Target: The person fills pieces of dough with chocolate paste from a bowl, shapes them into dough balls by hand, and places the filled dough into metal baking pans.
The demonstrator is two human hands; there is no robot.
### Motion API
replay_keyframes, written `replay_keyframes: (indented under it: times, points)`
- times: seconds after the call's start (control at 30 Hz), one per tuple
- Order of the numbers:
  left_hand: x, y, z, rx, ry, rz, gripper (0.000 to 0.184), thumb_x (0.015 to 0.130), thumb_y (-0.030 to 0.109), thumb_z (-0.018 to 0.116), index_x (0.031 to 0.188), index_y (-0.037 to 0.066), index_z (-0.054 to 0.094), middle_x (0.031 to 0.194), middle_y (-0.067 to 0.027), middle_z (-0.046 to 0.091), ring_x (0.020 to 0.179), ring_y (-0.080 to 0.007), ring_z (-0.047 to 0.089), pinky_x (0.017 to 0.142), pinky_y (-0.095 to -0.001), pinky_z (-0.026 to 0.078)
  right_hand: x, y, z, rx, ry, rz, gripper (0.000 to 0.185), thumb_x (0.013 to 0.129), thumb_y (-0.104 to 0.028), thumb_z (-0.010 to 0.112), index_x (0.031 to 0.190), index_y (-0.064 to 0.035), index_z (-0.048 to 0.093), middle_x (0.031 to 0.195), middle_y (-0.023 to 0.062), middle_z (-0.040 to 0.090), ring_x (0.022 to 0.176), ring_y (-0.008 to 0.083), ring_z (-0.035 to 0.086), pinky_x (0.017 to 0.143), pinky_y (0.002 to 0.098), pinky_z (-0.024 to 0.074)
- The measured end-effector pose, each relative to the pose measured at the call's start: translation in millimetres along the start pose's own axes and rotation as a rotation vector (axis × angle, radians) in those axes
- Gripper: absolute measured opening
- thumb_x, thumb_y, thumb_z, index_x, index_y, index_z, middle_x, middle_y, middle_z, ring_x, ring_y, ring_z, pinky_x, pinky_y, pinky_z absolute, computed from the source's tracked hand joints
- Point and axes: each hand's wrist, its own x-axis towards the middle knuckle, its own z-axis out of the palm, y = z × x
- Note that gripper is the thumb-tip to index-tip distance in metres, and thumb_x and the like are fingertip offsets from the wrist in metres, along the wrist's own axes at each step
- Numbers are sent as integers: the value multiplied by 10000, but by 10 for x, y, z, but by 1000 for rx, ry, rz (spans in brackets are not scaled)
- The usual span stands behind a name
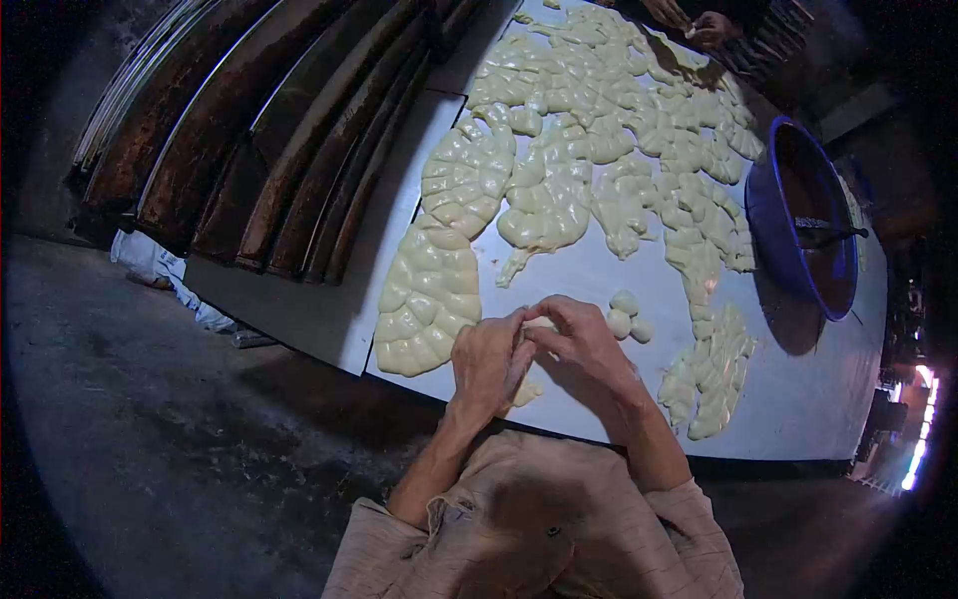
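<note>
My left hand (486, 361) and my right hand (584, 341) meet over the near side of the white tabletop (559, 275). Their fingers are closed together around a small piece of pale dough (540, 322), mostly hidden by the fingers. Several round dough balls (627, 317) sit in a cluster just right of my right hand. Below my left hand, a flattened scrap of dough (527, 392) lies near the table edge. Glossy pieces of dough (429, 299), pressed side by side, spread to the left, and a larger sheet of them (589, 90) covers the far part of the table.
A purple basin (763, 200) with a dark-handled tool (823, 228) in it stands at the right. Long, dark, rusty trays (289, 130) are stacked at the upper left. Across the table, another person's hands (704, 28) hold something small and pale.
</note>
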Motion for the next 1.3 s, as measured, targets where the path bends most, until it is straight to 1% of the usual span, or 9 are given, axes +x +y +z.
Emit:
replay_keyframes:
  times: [0.1, 0.37, 0.5, 0.63, 0.77, 0.93, 1.07, 1.23, 1.3]
  points:
    - [-23, -6, 53, 71, 20, 64, 302, 788, 145, 705, 1082, 81, 684, 808, -98, 666, 762, -284, 637, 723, -420, 432, -36, 39, -7, 4, 9, -101, 225, 822, -125, 709, 985, 26, 679, 733, 29, 613, 617, 88, 549, 570, 244, 447]
    - [-95, -201, 239, 380, 48, 191, 389, 895, 199, 635, 1248, 37, 614, 1342, -161, 582, 1293, -315, 473, 962, -443, 359, -425, 149, -336, 963, -50, -206, 264, 669, -52, 666, 921, 22, 644, 883, 120, 651, 809, 245, 633, 751, 316, 517]
    - [-31, -52, 27, 202, -153, 131, 778, 850, 371, 707, 1446, -13, 387, 1491, -254, 383, 1404, -398, 322, 1077, -493, 277, -599, 42, -604, 1114, 83, -158, 701, 747, -99, 700, 1395, 25, 465, 1265, 194, 593, 1144, 316, 611, 919, 378, 523]
    - [249, 395, -97, -141, -299, 150, 1113, 681, 518, 824, 1494, -31, 295, 1502, -251, 375, 1428, -397, 298, 1160, -515, 190, -664, 174, -579, 991, 265, 94, 477, 896, -43, 648, 1350, 28, 518, 1146, 127, 669, 1019, 203, 665, 866, 323, 562]
    - [422, 756, 169, -625, -303, -137, 328, 813, 121, 768, 1092, -40, 705, 985, -104, 729, 939, -157, 662, 875, -290, 499, -699, 227, -530, 850, 282, 198, 285, 912, -99, 668, 1171, 7, 615, 951, 73, 701, 784, 118, 674, 687, 255, 581]
    - [424, 751, 516, -841, -262, -187, 171, 853, 4, 724, 995, -88, 694, 917, -143, 715, 829, -159, 663, 791, -279, 532, -901, 397, -625, 273, 511, 76, 262, 915, -272, 666, 1061, -54, 653, 988, 97, 669, 913, 219, 663, 806, 355, 531]
    - [593, 661, 760, -593, -367, -22, 425, 972, 131, 576, 1336, -61, 470, 1229, -203, 584, 1005, -272, 624, 895, -349, 505, -906, 674, -597, 24, 813, -57, 307, 898, -283, 670, 1055, -22, 630, 1311, 143, 500, 1008, 275, 623, 874, 367, 504]
    - [690, 1287, 1043, -703, -15, 422, 584, 971, 208, 617, 1455, -11, 374, 1391, -205, 501, 1162, -273, 569, 963, -382, 475, -1128, 490, -860, 410, 827, -34, 341, 881, -159, 712, 1152, -16, 564, 985, 46, 633, 914, 112, 581, 841, 283, 485]
    - [655, 1609, 1235, -900, 17, 417, 828, 951, 630, 469, 1391, -71, 435, 1266, -219, 590, 1089, -280, 603, 918, -380, 495, -994, 693, -797, 860, 680, -235, 367, 867, -160, 709, 1171, -16, 561, 1008, 60, 650, 963, 153, 618, 893, 317, 495]
